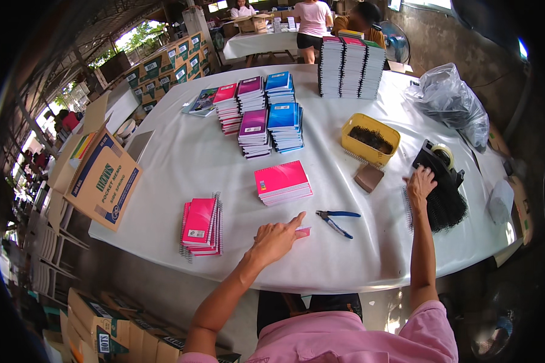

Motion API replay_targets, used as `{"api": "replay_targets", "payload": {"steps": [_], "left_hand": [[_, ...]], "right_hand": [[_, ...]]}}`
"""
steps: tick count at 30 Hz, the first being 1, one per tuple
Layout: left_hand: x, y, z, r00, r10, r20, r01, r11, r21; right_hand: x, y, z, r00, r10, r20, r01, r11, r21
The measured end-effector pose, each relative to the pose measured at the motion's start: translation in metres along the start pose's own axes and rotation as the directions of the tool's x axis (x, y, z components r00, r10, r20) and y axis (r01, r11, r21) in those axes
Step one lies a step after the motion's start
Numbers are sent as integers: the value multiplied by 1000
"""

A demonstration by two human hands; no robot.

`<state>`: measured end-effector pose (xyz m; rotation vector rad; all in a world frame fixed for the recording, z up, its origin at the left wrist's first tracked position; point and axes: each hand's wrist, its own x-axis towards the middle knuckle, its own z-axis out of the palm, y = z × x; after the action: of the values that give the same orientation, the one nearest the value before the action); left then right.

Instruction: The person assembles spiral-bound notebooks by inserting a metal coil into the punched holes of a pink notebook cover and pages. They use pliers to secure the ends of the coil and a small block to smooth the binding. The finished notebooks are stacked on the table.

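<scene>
My left hand (274,243) is closed on a small pink notebook (303,232), mostly hidden beneath it near the table's front edge; the index finger points forward. Just ahead lies a stack of pink notebooks (283,179). Blue-handled cutting pliers (336,222) rest, jaws apart, to the right of that hand. On the right, my right hand (420,183) touches the pile of black binding coils (447,202) with its fingers spread and bent. Farther left are pink notebooks with loose spiral edges (201,225).
Stacks of purple (252,124) and blue notebooks (283,118) stand mid-table. Behind are tall spiral-bound stacks (350,69). A yellow tub (375,130) holds dark bits beside a brown block (368,178). A plastic bag (451,100), tape roll (443,156) and open carton (103,178) flank the table. People are behind.
</scene>
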<state>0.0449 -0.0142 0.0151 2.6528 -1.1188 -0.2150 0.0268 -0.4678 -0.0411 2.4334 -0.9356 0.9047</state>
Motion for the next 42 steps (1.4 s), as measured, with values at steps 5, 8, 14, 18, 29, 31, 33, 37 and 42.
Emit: {"api": "replay_targets", "payload": {"steps": [5, 8, 14, 18, 29, 31, 33, 37, 42], "left_hand": [[7, 5, -5, 999, 13, 31, -12, 1000, -23], [-3, -1, -8, 998, -35, 58, 35, 999, 1], [4, -8, 8, 998, 37, -46, -40, 998, -48], [1, -12, 12, 997, 51, -50, -54, 997, -53], [7, -20, 17, 998, 41, -48, -43, 999, -34], [7, -20, 17, 997, 49, -57, -52, 998, -46], [8, -18, 15, 996, 58, -68, -63, 995, -74], [7, -14, 9, 1000, 23, -18, -24, 998, -56], [9, -17, 7, 1000, 13, -1, -13, 999, -35]], "right_hand": [[-12, 52, 64, 972, -179, 149, 199, 971, -133], [-14, 14, 32, 968, -105, 229, 77, 989, 129], [-47, 14, 13, 943, -291, 163, 267, 951, 153], [-45, -1, 0, 954, -283, 95, 264, 948, 175], [-38, -77, -139, 733, -643, 224, -70, 256, 964], [-64, -112, -171, 653, -734, 184, -225, 43, 973], [-79, -133, -172, 614, -758, 222, -315, 23, 949], [-82, -144, -149, 511, -832, 215, -385, 2, 923], [-80, -146, -143, 433, -893, 126, -432, -83, 898]]}}
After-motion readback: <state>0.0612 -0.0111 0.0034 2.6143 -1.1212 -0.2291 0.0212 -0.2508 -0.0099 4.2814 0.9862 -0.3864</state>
